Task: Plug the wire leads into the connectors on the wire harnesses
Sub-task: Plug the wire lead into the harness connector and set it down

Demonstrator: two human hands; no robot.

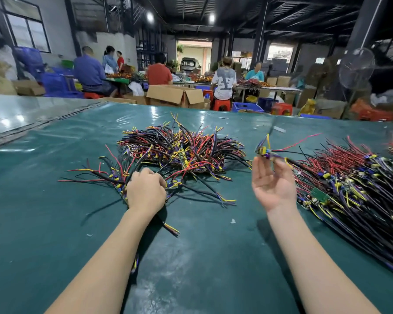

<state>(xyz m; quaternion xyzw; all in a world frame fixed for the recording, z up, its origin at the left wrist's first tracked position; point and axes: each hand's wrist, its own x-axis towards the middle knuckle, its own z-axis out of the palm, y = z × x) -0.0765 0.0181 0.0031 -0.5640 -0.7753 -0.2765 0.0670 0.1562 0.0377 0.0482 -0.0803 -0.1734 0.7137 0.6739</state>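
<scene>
A tangled heap of wire harnesses (pixel 186 148) with red, black, yellow and purple leads lies mid-table. My left hand (pixel 145 191), knuckles up and fingers curled, grips a small harness bundle (pixel 116 177) at the heap's near left edge. My right hand (pixel 272 182) is raised palm up, fingers loosely spread. At its fingertips is one harness (pixel 267 152) with a yellow and purple connector and red and black leads; it looks blurred, and whether the fingers hold it is unclear. A large laid-out pile of harnesses (pixel 349 184) fills the right side.
The table has a green mat (pixel 55 223). A loose black cable end (pixel 170 230) lies by my left forearm. Small white scraps (pixel 233 221) dot the mat. Beyond the far edge stand cardboard boxes (pixel 175 95), a fan (pixel 356 69) and seated workers at other tables.
</scene>
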